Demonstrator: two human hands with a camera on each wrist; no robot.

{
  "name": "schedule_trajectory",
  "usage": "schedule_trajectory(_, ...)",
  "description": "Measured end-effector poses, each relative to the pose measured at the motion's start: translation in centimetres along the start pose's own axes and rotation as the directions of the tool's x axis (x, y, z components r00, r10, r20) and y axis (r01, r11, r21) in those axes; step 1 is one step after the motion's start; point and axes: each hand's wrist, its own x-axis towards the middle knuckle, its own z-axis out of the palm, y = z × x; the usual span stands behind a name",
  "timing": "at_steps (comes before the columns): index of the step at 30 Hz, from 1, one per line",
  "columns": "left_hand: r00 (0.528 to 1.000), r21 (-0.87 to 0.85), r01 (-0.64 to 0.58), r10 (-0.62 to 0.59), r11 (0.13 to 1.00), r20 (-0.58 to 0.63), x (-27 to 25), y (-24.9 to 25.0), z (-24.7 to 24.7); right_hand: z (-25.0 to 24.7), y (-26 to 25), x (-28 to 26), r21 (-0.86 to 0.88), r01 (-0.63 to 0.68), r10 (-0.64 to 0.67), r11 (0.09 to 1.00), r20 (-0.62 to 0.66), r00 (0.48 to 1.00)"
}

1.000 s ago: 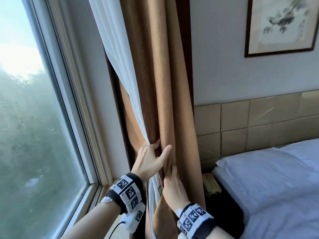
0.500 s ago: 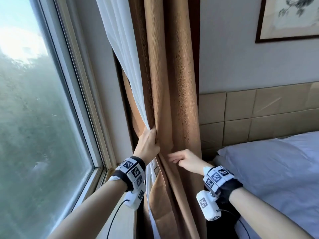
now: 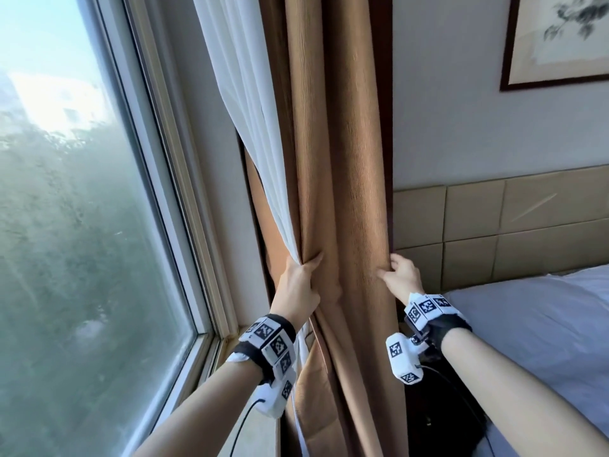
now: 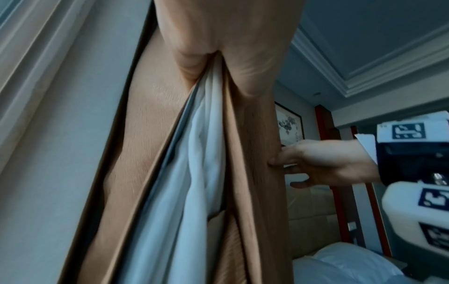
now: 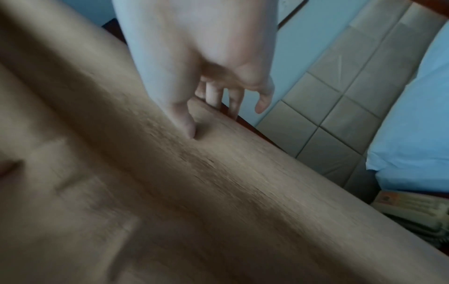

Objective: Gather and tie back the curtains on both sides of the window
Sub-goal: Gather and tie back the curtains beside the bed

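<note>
Two curtains hang between window point(image 3: 82, 225) and bed point(image 3: 543, 324): one tan ribbed curtain point(image 3: 349, 192), one white sheer curtain point(image 3: 244, 110). My left hand point(image 3: 298, 285) holds a closed grip around both at their window-side edge. My right hand point(image 3: 400, 275) pinches the tan curtain's right edge, fingers curled behind. A narrow gap separates that edge from the padded headboard point(image 3: 494, 225).

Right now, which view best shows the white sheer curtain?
Head view: the white sheer curtain hangs long, gathered by the left hand. Left wrist shows folds between brown curtain panels; right wrist shows none.
</note>
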Motion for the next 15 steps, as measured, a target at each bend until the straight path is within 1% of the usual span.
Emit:
schedule_trajectory(2,1.0,-0.009,0.029,-0.029,1.0,-0.001,0.3,-0.3,0.0,0.0,0.1,-0.7,-0.004,0.039,-0.039,0.999,-0.039,0.998)
schedule_trajectory(4,0.999,-0.02,0.033,-0.034,0.999,-0.025,0.4,-0.5,0.0,-0.1,-0.1,-2.2,-0.006,0.095,-0.096,0.995,-0.022,0.995)
schedule_trajectory(6,0.999,-0.021,0.04,-0.04,0.999,-0.034,0.6,-0.5,0.0,0.0,-0.6,-4.3,-0.052,0.196,-0.195,0.979,0.032,0.98)
schedule_trajectory(10,0.997,-0.031,0.077,-0.077,0.997,-0.023,1.1,-0.7,0.6,1.1,-1.1,-8.7,-0.133,0.404,-0.382,0.905,0.162,0.91)
schedule_trajectory(12,0.997,-0.039,0.056,-0.057,0.998,-0.044,1.0,-0.2,0.7,2.0,-1.3,-10.1,-0.182,0.457,-0.418,0.871,0.215,0.882)
schedule_trajectory(15,0.994,-0.07,0.01,-0.018,0.997,-0.103,0.8,0.6,0.9,3.3,-2.5,-11.8,-0.287,0.49,-0.398,0.823,0.326,0.858)
